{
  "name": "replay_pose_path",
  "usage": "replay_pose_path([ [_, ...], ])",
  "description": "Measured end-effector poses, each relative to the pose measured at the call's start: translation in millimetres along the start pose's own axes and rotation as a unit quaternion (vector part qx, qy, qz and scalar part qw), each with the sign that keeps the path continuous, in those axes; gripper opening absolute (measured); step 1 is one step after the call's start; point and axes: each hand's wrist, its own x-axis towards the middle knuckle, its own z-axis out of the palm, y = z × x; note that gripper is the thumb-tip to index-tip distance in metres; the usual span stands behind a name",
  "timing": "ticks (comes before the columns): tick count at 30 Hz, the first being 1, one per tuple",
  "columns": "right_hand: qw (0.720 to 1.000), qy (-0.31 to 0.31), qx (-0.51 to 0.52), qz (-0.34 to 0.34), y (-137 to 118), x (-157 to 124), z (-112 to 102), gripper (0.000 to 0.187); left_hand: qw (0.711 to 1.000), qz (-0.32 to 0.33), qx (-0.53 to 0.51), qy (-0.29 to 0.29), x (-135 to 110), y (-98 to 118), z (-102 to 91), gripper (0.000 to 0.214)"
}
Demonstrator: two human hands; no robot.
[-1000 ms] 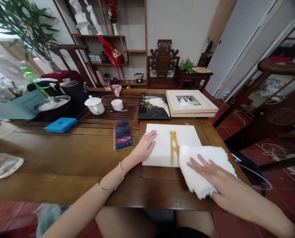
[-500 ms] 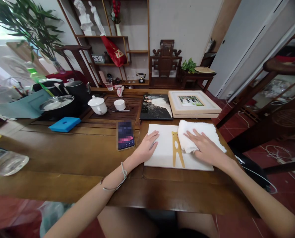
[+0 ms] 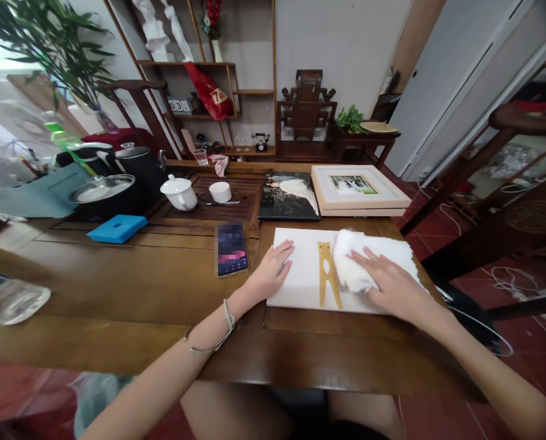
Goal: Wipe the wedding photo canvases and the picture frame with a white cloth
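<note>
A white flat board (image 3: 302, 278) with a tan wooden stand piece (image 3: 328, 278) down its middle lies on the wooden table (image 3: 130, 287). My left hand (image 3: 270, 269) rests flat on the board's left edge, fingers spread. My right hand (image 3: 387, 278) presses flat on a white fluffy cloth (image 3: 371, 253) that covers the board's right part, fingers stretched out over it.
A phone (image 3: 230, 249) lies left of the board. Behind it are a dark photo book (image 3: 288, 195) and a framed photo (image 3: 357, 189). A tea tray with a white teapot (image 3: 178, 192) and cup (image 3: 220, 191), pots, and a blue pad (image 3: 117, 228) stand at the left.
My right hand slid the cloth from the board's near right corner up to its far right part, then slightly back. My left hand stayed on the board's left edge.
</note>
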Motion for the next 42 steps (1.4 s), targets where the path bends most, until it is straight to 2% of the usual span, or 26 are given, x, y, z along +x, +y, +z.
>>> replay_pose_path([
  [4, 0.998, -0.006, -0.011, 0.057, -11, 60, -18, 0.053, 1.000, -0.001, -0.004, 0.002, 1, -1, 0.8, 0.042],
  [6, 0.999, -0.013, -0.004, 0.045, -28, 81, -25, 0.040, 1.000, -0.001, -0.004, 0.001, 1, -1, 1.5, 0.042],
  [9, 1.000, -0.019, 0.006, 0.006, -52, 100, -28, 0.034, 1.000, -0.005, -0.003, -0.003, 1, -2, 1.9, 0.043],
  [11, 1.000, -0.019, 0.010, -0.005, -60, 102, -26, 0.037, 1.000, -0.005, -0.005, -0.005, 1, -2, 1.7, 0.044],
  [13, 1.000, -0.018, 0.010, 0.003, -56, 98, -24, 0.039, 1.000, -0.003, -0.005, -0.004, 1, -1, 1.2, 0.044],
  [20, 0.991, -0.006, -0.016, 0.132, 6, 60, -18, 0.046, 1.000, 0.002, 0.003, -0.008, 0, 0, 0.5, 0.043],
  [23, 0.988, -0.005, -0.026, 0.150, 11, 53, -17, 0.046, 1.000, 0.006, 0.008, -0.004, 1, -1, 1.8, 0.043],
  [27, 0.993, -0.015, -0.027, 0.116, -13, 66, -19, 0.040, 1.000, 0.006, 0.010, -0.002, 1, -2, 3.3, 0.043],
  [31, 0.998, -0.022, -0.016, 0.058, -50, 100, -22, 0.035, 1.000, 0.008, 0.007, -0.001, 2, 0, 2.7, 0.042],
  [34, 1.000, -0.022, -0.002, 0.008, -79, 128, -22, 0.031, 1.000, 0.022, 0.005, 0.018, 3, 1, 1.7, 0.039],
  [37, 0.999, -0.021, 0.005, -0.027, -101, 145, -20, 0.029, 0.998, 0.039, 0.006, 0.040, 4, 0, 1.3, 0.030],
  [39, 0.999, -0.018, 0.004, -0.037, -104, 146, -19, 0.031, 0.998, 0.037, 0.004, 0.041, 4, 0, 1.3, 0.028],
  [42, 0.999, -0.010, -0.004, -0.030, -87, 134, -19, 0.040, 0.999, 0.027, -0.013, 0.030, 3, 0, 1.0, 0.034],
])
